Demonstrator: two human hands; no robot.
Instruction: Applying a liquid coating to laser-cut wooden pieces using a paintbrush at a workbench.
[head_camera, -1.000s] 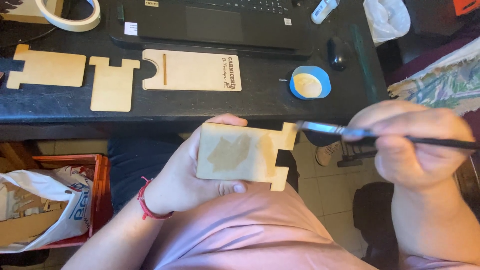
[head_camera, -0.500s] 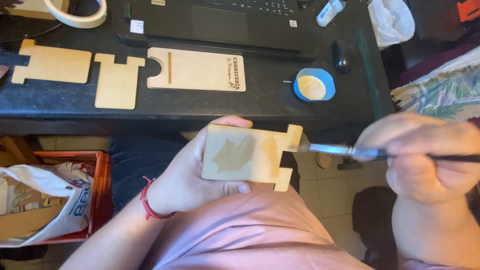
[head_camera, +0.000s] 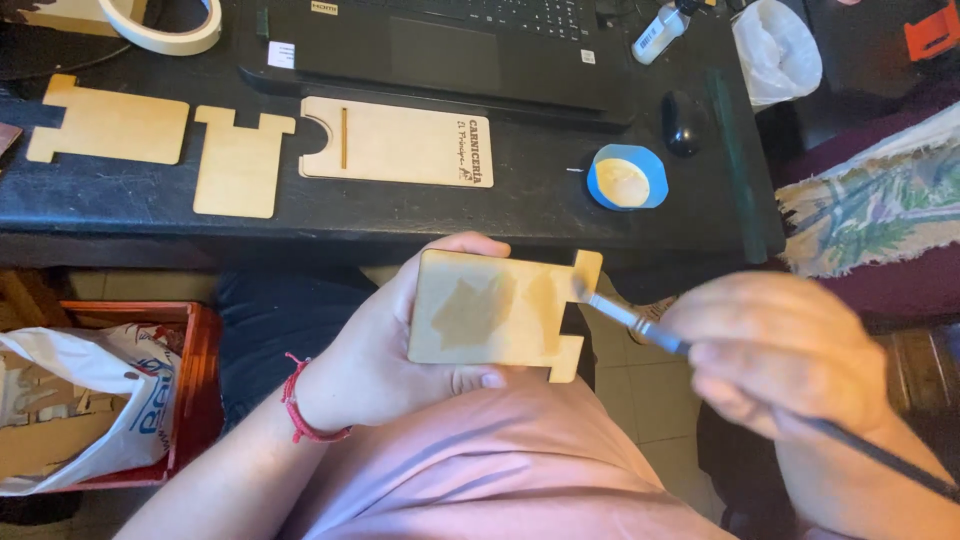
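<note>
I am watching the left hand (head_camera: 385, 350) holding a flat pale wooden panel with two tabs on one edge (head_camera: 495, 312); its grip is clamped on the panel, thumb over the top edge and fingertips curling under the bottom edge. A darker wet patch is showing near the panel's middle. The right hand (head_camera: 775, 355), blurred, is sitting to the right of that grip, closed around a thin dark-handled paintbrush (head_camera: 640, 325) whose tip is touching the panel's notched right edge between the tabs. Above both grips, the black tabletop (head_camera: 540, 205) is carrying three more pale wooden cut-outs (head_camera: 240, 160), a small blue dish of pale liquid (head_camera: 627, 178) just above the brush tip, a black laptop (head_camera: 450, 50) and a black mouse (head_camera: 683, 122).
</note>
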